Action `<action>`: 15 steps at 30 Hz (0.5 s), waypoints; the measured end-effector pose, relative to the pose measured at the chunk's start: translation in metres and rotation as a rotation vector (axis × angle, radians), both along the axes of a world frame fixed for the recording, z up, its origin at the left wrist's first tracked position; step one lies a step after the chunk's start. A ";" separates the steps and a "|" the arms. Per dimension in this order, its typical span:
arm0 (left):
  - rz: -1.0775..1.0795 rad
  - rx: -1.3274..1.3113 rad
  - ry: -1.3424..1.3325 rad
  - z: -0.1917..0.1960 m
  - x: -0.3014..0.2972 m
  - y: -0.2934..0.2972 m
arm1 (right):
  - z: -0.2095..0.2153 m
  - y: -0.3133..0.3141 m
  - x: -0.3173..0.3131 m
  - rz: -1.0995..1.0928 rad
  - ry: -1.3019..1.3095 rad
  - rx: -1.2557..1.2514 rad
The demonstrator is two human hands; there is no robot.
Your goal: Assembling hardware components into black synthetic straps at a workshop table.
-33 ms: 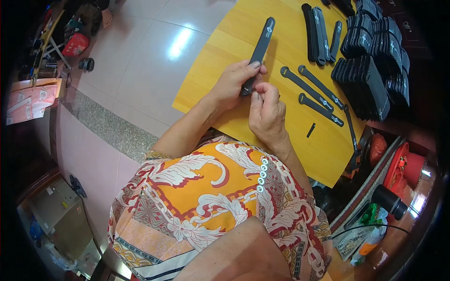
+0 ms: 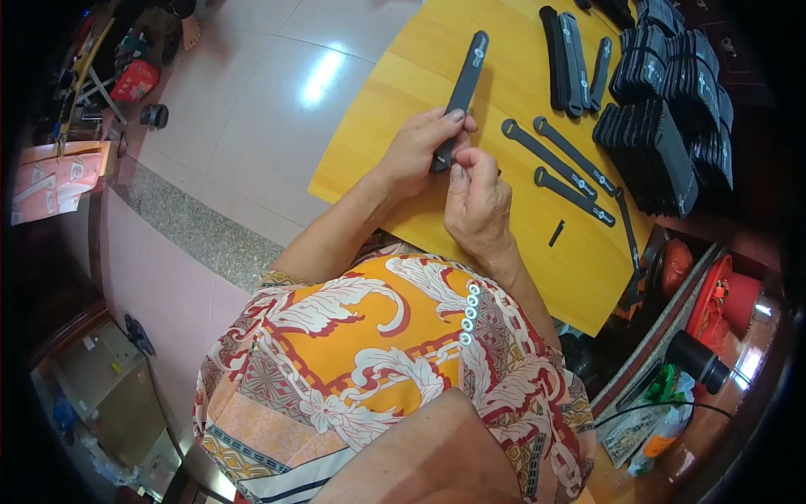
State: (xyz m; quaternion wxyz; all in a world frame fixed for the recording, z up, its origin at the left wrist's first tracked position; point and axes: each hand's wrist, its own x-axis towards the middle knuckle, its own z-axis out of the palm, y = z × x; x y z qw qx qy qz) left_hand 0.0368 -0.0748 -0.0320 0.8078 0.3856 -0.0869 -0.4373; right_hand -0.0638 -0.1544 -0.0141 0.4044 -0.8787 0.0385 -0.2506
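My left hand [image 2: 417, 149] grips a black fabric strap [image 2: 467, 74] near its lower end, thumb on top. The strap points up and away over the table, with a pale print near its far tip and a small slot at the near end. Close against that slotted end, my right hand [image 2: 480, 202] is closed in a pinch; what its fingertips hold is hidden. To the right lie three similar slotted straps, one upper [image 2: 575, 155], one middle [image 2: 550, 158] and one lower [image 2: 575, 196]. A short black strip [image 2: 557, 233] rests nearer to me.
The yellow tabletop [image 2: 512, 76] carries a few long straps [image 2: 573, 67] at the back and bundled stacks of straps [image 2: 651, 155] at right. Beyond its right edge are a black cylinder [image 2: 697, 361] and a red container [image 2: 739, 302]. Tiled floor [image 2: 243, 84] lies left.
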 end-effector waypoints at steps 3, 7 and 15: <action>0.124 0.025 0.003 -0.006 -0.007 -0.004 | -0.002 0.002 0.000 -0.028 -0.004 -0.079; 0.263 0.064 -0.099 -0.007 -0.012 -0.008 | -0.002 0.014 -0.001 -0.140 0.041 -0.133; 0.398 0.219 -0.170 -0.002 -0.015 -0.008 | -0.007 0.019 -0.002 -0.088 0.043 -0.121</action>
